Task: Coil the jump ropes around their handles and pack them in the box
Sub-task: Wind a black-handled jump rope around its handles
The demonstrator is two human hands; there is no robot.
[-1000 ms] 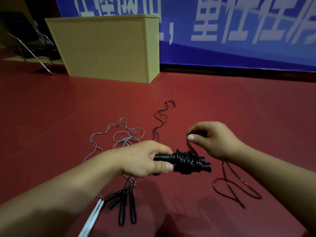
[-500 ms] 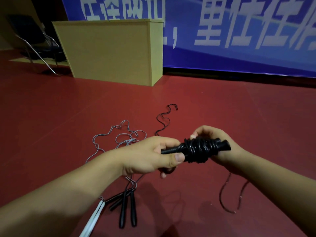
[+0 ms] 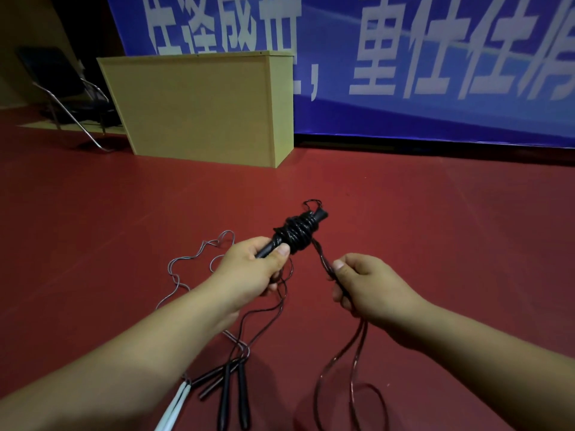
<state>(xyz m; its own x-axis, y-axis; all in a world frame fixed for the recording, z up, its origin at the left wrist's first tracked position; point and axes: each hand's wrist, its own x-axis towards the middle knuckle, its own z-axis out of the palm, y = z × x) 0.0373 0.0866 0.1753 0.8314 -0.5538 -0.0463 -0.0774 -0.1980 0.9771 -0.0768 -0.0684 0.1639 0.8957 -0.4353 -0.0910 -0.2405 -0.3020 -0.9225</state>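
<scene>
Left hand (image 3: pixel 252 269) grips handles (image 3: pixel 298 233) pointing up-right, away.
Right hand (image 3: pixel 367 287), earlier cupping them, now pinches rope (image 3: pixel 323 259) below.

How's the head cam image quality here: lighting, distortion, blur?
Head view: dim overall with dark corners; wide-angle bend curves the blue banner and tan wooden box; glossy highlights on the black coiled rope bundle; left hand and right hand fairly sharp; banner lettering soft.

Open red floor (image 3: pixel 435 228) ahead; loose handles (image 3: pixel 230 396) underneath left forearm.
</scene>
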